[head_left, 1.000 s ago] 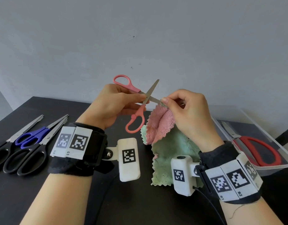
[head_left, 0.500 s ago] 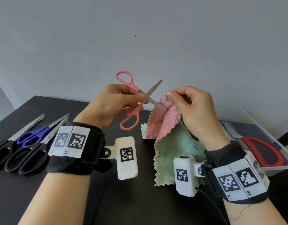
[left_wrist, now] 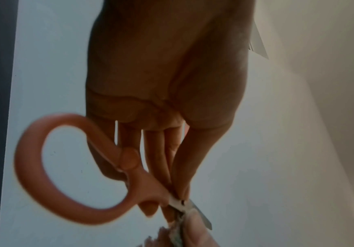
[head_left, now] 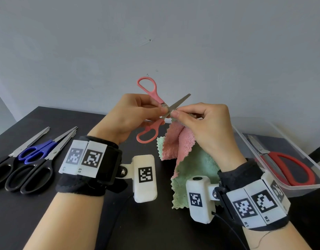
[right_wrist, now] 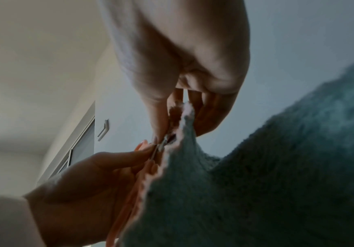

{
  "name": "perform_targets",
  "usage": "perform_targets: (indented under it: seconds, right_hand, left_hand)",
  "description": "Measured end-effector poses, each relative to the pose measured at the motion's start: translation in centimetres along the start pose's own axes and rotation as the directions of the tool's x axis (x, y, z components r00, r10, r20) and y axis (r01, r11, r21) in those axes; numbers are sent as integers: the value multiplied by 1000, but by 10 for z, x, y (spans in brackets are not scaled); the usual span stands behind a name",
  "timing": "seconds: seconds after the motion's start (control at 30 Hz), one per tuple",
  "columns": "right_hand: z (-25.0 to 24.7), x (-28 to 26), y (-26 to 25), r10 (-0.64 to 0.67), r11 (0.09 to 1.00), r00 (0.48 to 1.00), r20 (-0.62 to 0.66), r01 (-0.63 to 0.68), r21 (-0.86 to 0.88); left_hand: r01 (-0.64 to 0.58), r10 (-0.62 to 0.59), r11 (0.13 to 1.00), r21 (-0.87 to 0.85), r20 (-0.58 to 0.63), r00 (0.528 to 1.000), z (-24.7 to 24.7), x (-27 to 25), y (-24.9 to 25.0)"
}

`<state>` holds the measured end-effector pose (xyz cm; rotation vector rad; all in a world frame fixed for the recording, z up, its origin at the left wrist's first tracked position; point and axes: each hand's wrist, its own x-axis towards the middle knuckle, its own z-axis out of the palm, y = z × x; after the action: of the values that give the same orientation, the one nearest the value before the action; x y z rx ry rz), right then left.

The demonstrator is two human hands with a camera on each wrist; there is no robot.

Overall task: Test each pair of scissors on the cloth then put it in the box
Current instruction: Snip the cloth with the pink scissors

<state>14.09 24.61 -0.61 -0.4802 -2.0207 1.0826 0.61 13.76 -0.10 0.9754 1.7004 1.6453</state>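
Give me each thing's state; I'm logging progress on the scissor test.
Pink-handled scissors: blades open, pinched near the pivot by the left hand.
Pink and green fleecy cloth: top edge lifted to the blades by the right hand, lower part on the table.
Clear plastic box: open, holding red-handled scissors, closed.
Two black-handled scissors and blue-handled scissors: closed, on the table.
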Motion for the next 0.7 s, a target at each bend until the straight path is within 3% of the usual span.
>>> perform_targets:
  seconds: [0.27,0.7]
  right_hand:
    - [1,1,0,8,971,998,57,6,-237]
    - [-2,2,2,-12,933,992,123,56,-357]
  left_hand:
    - [-25,24,1000,-10,-38,999,0,3,-2]
    - [-6,4,1000,-21,-90,996,-7,0,1]
